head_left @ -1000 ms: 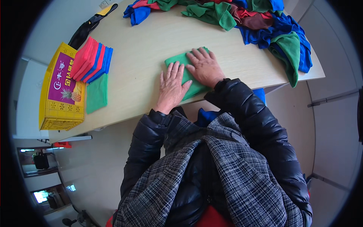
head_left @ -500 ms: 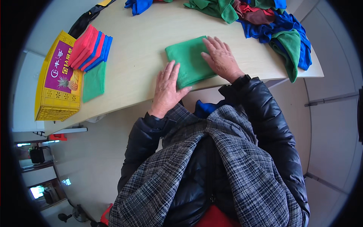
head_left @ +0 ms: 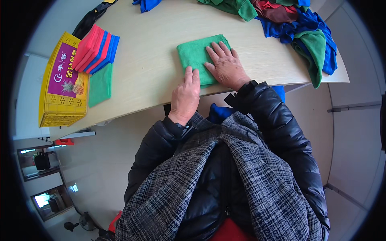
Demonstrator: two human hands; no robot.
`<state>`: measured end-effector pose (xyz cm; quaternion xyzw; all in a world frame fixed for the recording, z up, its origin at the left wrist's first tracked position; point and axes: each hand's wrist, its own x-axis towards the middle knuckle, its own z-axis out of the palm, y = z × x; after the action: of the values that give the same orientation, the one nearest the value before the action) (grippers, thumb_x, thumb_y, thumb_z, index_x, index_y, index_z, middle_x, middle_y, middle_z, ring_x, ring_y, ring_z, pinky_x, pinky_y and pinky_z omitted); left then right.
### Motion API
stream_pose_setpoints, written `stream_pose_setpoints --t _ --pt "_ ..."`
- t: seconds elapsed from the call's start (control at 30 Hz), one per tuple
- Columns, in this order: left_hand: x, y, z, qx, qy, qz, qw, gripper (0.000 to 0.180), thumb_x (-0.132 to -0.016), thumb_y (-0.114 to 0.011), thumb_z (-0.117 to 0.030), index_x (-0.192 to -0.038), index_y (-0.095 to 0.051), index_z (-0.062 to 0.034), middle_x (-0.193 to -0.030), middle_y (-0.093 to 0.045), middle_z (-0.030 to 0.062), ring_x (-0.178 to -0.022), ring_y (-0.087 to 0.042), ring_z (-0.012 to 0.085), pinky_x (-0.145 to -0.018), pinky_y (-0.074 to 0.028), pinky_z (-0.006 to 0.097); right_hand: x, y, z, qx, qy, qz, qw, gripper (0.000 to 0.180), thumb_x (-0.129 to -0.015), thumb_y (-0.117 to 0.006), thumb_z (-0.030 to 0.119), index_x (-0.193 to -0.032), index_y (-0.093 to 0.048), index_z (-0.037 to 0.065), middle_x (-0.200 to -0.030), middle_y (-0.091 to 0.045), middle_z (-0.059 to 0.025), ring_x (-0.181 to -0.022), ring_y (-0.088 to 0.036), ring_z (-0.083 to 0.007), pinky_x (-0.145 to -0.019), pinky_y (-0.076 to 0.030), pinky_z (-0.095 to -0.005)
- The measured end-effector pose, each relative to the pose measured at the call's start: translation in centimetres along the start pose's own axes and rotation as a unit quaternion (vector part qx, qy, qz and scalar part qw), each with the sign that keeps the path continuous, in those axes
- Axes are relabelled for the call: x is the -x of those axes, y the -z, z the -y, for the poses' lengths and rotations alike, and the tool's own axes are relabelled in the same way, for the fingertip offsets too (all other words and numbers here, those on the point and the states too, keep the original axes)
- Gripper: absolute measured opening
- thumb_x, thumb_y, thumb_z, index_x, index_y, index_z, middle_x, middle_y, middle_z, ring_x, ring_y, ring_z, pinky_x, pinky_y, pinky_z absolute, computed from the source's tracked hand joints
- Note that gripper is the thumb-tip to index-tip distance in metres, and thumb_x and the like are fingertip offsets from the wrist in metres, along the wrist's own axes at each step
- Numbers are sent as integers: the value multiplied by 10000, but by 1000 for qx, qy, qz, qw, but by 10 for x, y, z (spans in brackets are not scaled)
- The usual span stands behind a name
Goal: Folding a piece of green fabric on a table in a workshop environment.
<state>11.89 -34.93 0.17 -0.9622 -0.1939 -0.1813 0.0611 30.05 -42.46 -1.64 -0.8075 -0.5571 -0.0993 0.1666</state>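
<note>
A green cloth [head_left: 194, 54], folded into a flat square, lies near the table's front edge. My right hand [head_left: 227, 67] is open and flat on its right half, fingers spread. At the near left corner of the cloth, my left hand [head_left: 186, 96] touches with two fingers stretched forward. Its other fingers look curled or hidden, and the thumb cannot be made out. To the left, folded red and blue cloths [head_left: 96, 50] overlap in a slanting row, with another folded green cloth [head_left: 100, 85] at the near end.
A yellow carton [head_left: 62, 82] with a purple panel and a pineapple picture stands at the table's left edge. Crumpled green, blue, red and brown cloths [head_left: 281, 18] are heaped at the far right. One green cloth [head_left: 313, 50] hangs over the table edge [head_left: 341, 78].
My left hand has shifted right and closed up from spread fingers to two stretched ones. My right hand has slid slightly left and nearer on the cloth.
</note>
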Motion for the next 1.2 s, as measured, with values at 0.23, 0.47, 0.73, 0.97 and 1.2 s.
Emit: stream_pose_setpoints --t 0.23,0.47,0.73,0.97,1.2 --pt "1 5 0 -17 -15 10 1000 432 -860 -565 -55 -1277 -547 58 -1327 -560 261 -719 -707 243 -599 -590 345 -2 7 2 0 3 15 1000 588 -1005 -470 433 -1491 -417 106 -1558 -388 -133 -1464 -308 -336 -1160 -274 -537" --pt "2 17 -9 -97 -10 58 994 473 -832 -572 -48 -1276 -541 109 -1318 -534 369 -697 -695 225 -595 -581 337 0 16 4 -9 -2 25 1000 577 -1006 -476 420 -1488 -421 108 -1556 -388 -133 -1463 -311 -330 -1156 -276 -536" --pt "2 41 5 -32 -13 89 995 466 -830 -573 -49 -1272 -554 98 -1305 -568 318 -671 -665 253 -643 -570 332 2 21 2 41 19 36 998 576 -1001 -476 421 -1470 -436 89 -1534 -420 -130 -1438 -348 -329 -1152 -276 -557" --pt "-41 28 19 184 25 -37 982 522 -862 -581 -104 -1353 -505 60 -1378 -541 219 -1125 -617 348 -953 -503 439 -21 19 11 15 47 29 998 585 -1001 -479 415 -1477 -427 78 -1541 -410 -139 -1437 -348 -346 -1167 -256 -554" --pt "-50 -33 30 162 49 8 986 592 -958 -556 -314 -1453 -428 -15 -1541 -359 209 -1439 -315 378 -1155 -280 541 -23 -1 -2 -2 27 16 1000 578 -1004 -485 394 -1483 -421 77 -1553 -394 -145 -1452 -328 -353 -1167 -260 -551"
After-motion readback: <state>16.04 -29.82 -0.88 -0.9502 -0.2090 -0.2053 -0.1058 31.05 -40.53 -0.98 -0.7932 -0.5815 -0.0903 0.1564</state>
